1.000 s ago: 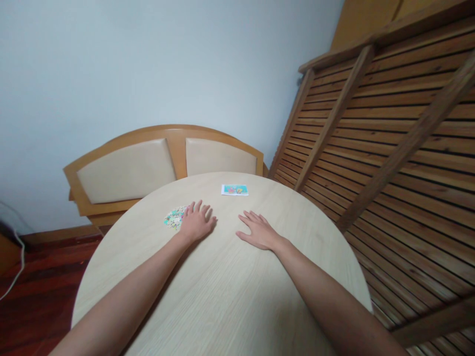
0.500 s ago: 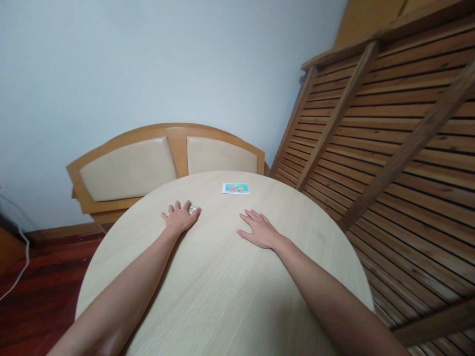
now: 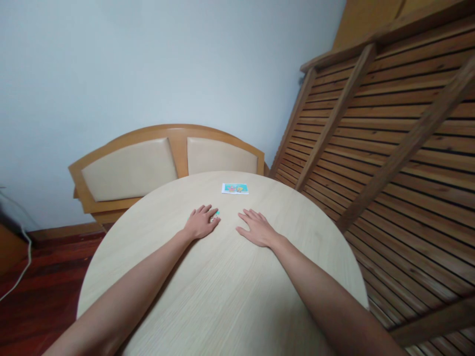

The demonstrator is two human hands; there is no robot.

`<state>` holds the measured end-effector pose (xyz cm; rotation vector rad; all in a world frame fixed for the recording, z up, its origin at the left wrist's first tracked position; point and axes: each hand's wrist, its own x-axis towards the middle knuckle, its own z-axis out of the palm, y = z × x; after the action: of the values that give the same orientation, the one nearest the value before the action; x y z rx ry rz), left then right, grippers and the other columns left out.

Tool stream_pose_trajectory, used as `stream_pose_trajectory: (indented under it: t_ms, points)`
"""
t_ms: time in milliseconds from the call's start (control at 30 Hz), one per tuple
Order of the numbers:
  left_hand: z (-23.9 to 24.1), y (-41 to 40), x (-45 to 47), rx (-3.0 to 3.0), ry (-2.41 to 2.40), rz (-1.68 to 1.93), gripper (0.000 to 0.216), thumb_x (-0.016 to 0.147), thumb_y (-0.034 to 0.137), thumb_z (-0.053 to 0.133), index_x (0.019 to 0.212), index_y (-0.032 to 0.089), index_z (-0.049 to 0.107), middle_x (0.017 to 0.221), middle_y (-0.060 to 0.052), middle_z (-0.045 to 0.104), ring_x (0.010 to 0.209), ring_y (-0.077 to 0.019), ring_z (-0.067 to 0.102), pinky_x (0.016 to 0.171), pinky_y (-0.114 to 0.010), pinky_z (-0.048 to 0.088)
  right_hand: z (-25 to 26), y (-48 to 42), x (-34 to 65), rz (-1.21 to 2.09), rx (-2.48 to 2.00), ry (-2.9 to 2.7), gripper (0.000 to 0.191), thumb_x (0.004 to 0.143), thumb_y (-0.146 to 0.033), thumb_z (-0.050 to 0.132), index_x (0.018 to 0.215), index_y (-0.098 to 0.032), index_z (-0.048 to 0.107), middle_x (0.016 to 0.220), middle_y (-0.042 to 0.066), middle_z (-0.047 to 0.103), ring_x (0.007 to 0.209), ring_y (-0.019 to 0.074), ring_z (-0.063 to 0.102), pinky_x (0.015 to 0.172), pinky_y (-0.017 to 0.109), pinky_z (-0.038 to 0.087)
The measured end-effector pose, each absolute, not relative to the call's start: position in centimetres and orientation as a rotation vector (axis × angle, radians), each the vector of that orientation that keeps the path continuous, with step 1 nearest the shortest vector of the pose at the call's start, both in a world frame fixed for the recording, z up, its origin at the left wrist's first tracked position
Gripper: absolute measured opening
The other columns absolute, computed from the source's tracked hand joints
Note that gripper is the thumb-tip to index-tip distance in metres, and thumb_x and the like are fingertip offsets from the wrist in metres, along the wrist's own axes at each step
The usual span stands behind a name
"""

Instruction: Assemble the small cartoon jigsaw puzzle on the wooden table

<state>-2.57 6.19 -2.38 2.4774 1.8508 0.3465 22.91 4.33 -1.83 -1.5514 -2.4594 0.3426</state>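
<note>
My left hand [image 3: 201,223] lies palm down on the round light-wood table [image 3: 222,291], fingers stretched forward and close together. It covers a small heap of colourful pieces; only a teal and white bit [image 3: 215,214] peeks out by the fingertips. My right hand [image 3: 256,229] rests flat and open on the table just to the right, fingers spread, with nothing under it that I can see. A small colourful picture card [image 3: 235,188] lies beyond both hands near the far edge.
A wooden bench back with two beige cushions [image 3: 129,168] stands behind the table against a pale wall. A slatted wooden frame [image 3: 389,128] leans on the right. Red-brown floor and a white cable [image 3: 22,269] are at the left.
My left hand went left onto the heap of colourful pieces, then slid right toward my right hand with the heap hidden under it. My right hand stayed put.
</note>
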Motion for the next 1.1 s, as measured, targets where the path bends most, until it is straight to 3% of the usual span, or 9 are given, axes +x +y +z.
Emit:
stream_pose_trajectory:
  t_ms: [167,367,500,633,733,833,967,1100]
  points:
    - [-2.2,3.5,1.7,2.606,1.541,0.329,0.057,0.098,0.054,0.037,0.147,0.027,0.046,0.157,-0.008,0.037,0.145,-0.0337,0.032,0.116,-0.057,0.027,-1.5,4.9,23.3,0.497,-1.562,-2.414,0.057,0.103,-0.042,0.014,0.150,-0.024,0.043,0.163,0.005,0.028,0.152,0.0239,0.017,0.122,0.049,0.011]
    - [-1.8,-0.3,4.3,2.686,1.157,0.356,0.056,0.097,0.050,0.044,0.149,0.030,0.041,0.160,-0.007,0.033,0.147,-0.0337,0.027,0.117,-0.060,0.024,-1.7,5.2,24.3,0.639,-1.395,-2.398,0.059,0.103,-0.040,0.012,0.142,-0.022,0.052,0.159,0.004,0.035,0.151,0.0199,0.022,0.123,0.045,0.014]
    - [-1.9,-0.7,4.5,2.543,1.030,0.638,0.058,0.097,0.047,0.049,0.149,0.024,0.039,0.154,-0.009,0.042,0.144,-0.0282,0.035,0.119,-0.051,0.028,-2.0,5.5,24.5,0.638,-1.349,-2.392,0.059,0.103,-0.041,0.013,0.139,-0.022,0.056,0.157,0.004,0.039,0.150,0.0198,0.025,0.123,0.044,0.016]
    - [-1.6,0.3,3.6,2.245,1.055,0.908,0.041,0.100,0.037,0.040,0.136,0.020,0.051,0.139,-0.010,0.058,0.127,-0.0230,0.054,0.112,-0.041,0.040,-1.8,6.0,24.6,0.670,-1.378,-2.427,0.059,0.104,-0.042,0.011,0.141,-0.025,0.054,0.158,0.001,0.037,0.150,0.0186,0.023,0.124,0.043,0.015]
    - [-0.6,1.0,2.1,2.275,1.111,0.912,0.032,0.100,0.035,0.041,0.115,0.019,0.063,0.116,-0.009,0.069,0.110,-0.0221,0.062,0.102,-0.038,0.047,-1.7,6.0,24.7,0.710,-1.384,-2.437,0.058,0.104,-0.045,0.014,0.140,-0.026,0.055,0.158,0.000,0.037,0.150,0.0191,0.024,0.124,0.042,0.016]
    - [0.7,1.3,0.0,2.488,1.101,0.738,0.030,0.099,0.034,0.043,0.099,0.019,0.068,0.102,-0.008,0.070,0.099,-0.0215,0.063,0.095,-0.036,0.048,-1.8,5.2,24.5,0.653,-1.300,-2.317,0.057,0.103,-0.050,0.021,0.131,-0.022,0.062,0.148,0.005,0.052,0.145,0.0216,0.036,0.120,0.041,0.026]
    - [1.7,1.5,-2.0,2.609,1.025,0.606,0.026,0.097,0.037,0.049,0.103,0.021,0.069,0.097,-0.005,0.069,0.090,-0.0187,0.063,0.085,-0.031,0.049,-1.9,3.8,24.3,0.598,-1.071,-2.303,0.052,0.100,-0.054,0.035,0.119,-0.021,0.069,0.129,0.008,0.066,0.125,0.0230,0.056,0.111,0.038,0.039]
    - [1.7,1.1,-2.2,2.696,0.963,0.492,0.034,0.092,0.046,0.058,0.114,0.021,0.067,0.105,-0.006,0.068,0.099,-0.0213,0.063,0.089,-0.031,0.048,-1.7,3.2,24.3,0.549,-1.001,-2.342,0.041,0.097,-0.048,0.048,0.113,-0.020,0.072,0.123,0.009,0.068,0.117,0.0221,0.060,0.106,0.036,0.042]
